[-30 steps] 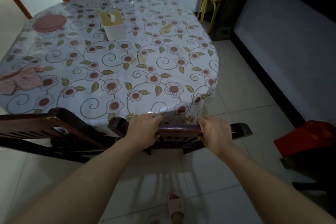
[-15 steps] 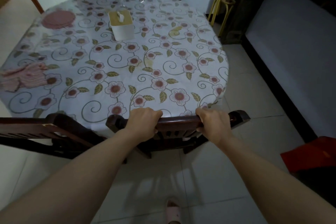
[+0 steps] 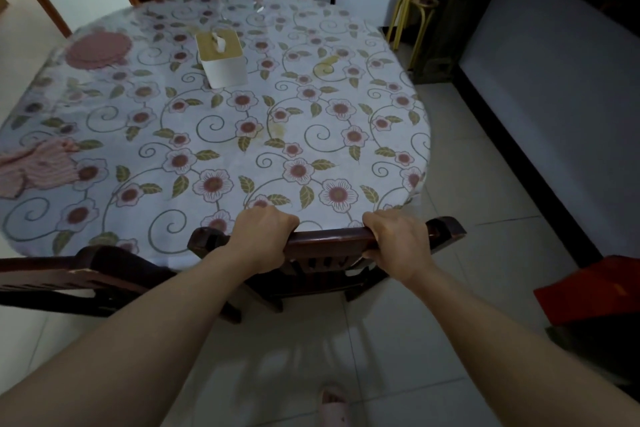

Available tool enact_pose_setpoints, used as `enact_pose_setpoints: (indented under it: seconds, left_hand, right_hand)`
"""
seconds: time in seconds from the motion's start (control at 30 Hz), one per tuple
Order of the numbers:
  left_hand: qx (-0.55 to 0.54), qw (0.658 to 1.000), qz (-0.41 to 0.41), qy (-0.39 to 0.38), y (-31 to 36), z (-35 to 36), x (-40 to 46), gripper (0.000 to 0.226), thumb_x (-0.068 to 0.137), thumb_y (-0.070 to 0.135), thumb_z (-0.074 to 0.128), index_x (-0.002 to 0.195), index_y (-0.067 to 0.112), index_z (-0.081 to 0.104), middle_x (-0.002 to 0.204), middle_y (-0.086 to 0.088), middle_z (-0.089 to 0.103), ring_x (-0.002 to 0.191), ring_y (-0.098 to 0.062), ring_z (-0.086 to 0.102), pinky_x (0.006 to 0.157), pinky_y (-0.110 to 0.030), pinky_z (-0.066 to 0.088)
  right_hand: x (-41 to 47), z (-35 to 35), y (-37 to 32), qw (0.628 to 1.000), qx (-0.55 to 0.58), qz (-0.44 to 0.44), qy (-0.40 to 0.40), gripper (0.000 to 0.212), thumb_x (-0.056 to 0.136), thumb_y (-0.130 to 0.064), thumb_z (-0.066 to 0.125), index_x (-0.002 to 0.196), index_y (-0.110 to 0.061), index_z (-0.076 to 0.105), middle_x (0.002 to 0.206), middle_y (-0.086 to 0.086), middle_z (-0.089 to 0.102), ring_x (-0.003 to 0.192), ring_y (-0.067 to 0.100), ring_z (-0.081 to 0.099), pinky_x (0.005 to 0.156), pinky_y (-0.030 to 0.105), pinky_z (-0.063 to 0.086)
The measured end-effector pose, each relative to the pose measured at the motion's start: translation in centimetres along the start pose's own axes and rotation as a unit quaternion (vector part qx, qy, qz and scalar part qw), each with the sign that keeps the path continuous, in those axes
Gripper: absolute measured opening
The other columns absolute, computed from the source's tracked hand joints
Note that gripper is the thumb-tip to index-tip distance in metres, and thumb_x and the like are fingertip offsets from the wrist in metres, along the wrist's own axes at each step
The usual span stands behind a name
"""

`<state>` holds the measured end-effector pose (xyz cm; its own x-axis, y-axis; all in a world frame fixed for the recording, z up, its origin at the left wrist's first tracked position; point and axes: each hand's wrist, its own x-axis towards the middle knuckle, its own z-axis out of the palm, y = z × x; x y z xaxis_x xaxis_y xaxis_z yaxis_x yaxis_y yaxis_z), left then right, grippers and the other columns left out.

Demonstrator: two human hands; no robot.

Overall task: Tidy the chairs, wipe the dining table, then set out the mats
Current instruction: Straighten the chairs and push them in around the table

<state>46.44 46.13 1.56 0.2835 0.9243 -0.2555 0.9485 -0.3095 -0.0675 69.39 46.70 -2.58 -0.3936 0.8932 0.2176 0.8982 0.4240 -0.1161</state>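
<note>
text: none legible | labels: none | numbers: none (tablecloth (image 3: 214,135) shows only flowers)

My hands (image 3: 263,236) hide their own fingertips behind the chair (image 3: 329,239) rail; its seat sits unseen beneath the worktop (image 3: 311,135), my slipper (image 3: 334,404) cropped below.

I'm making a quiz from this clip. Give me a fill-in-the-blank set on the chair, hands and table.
Both the left hand and the right hand grip the top rail of the ____.
The tissue box stands on the ____.
The round pink mat lies to the ____ of the tissue box.

Missing words: chair; table; left
</note>
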Motion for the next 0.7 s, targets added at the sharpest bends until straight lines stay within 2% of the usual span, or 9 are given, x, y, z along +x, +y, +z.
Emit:
enact_pose_setpoints:
  seconds: [0.1,0.2,0.33,0.47,0.7]
  left_hand:
    - [0.006,1.000,0.006,0.005,0.3,0.6,-0.5,0.020,0.078,0.017,0.062,0.094,0.018,0.050,0.094,-0.004,0.059,0.081,-0.026,0.057,0.055,-0.030,0.030]
    - [-0.008,0.999,0.000,0.033,0.7,1.6,-1.2,0.022,0.079,0.018,0.061,0.097,0.017,0.048,0.095,-0.003,0.060,0.084,-0.025,0.059,0.054,-0.029,0.030]
    - [-0.052,0.995,-0.036,0.080,1.2,2.9,-2.1,0.027,0.081,0.019,0.061,0.102,0.017,0.044,0.100,-0.002,0.054,0.091,-0.023,0.054,0.061,-0.031,0.032]
    - [-0.062,0.990,-0.050,0.114,1.7,3.4,-2.0,0.024,0.082,0.013,0.060,0.101,0.017,0.045,0.099,-0.003,0.053,0.089,-0.022,0.051,0.063,-0.030,0.030]
    - [-0.038,0.996,-0.017,0.085,2.2,2.7,-0.6,0.031,0.083,0.017,0.062,0.108,0.018,0.044,0.103,-0.003,0.052,0.094,-0.023,0.052,0.061,-0.033,0.030]
  right_hand:
    - [-0.7,0.2,-0.3,1.000,0.000,0.005,0.010,0.049,0.035,-0.022,0.092,0.065,-0.017,0.053,0.061,-0.003,0.061,0.055,0.021,0.057,0.052,0.022,0.030]
    - [-1.2,0.3,-0.5,1.000,-0.001,0.006,0.015,0.049,0.036,-0.020,0.091,0.067,-0.016,0.053,0.065,-0.002,0.062,0.059,0.023,0.058,0.055,0.028,0.040]
    - [-1.2,0.2,-0.2,1.000,-0.016,-0.016,0.000,0.050,0.036,-0.021,0.091,0.070,-0.016,0.054,0.067,-0.001,0.063,0.060,0.024,0.059,0.057,0.030,0.041]
    - [-0.7,0.1,0.7,0.999,-0.023,-0.038,-0.018,0.050,0.039,-0.021,0.091,0.072,-0.016,0.054,0.066,-0.001,0.062,0.057,0.025,0.058,0.054,0.030,0.042]
    - [-0.9,0.4,0.6,0.998,-0.041,0.049,0.019,0.044,0.043,-0.014,0.088,0.069,-0.014,0.053,0.065,0.002,0.062,0.059,0.026,0.057,0.059,0.031,0.037]
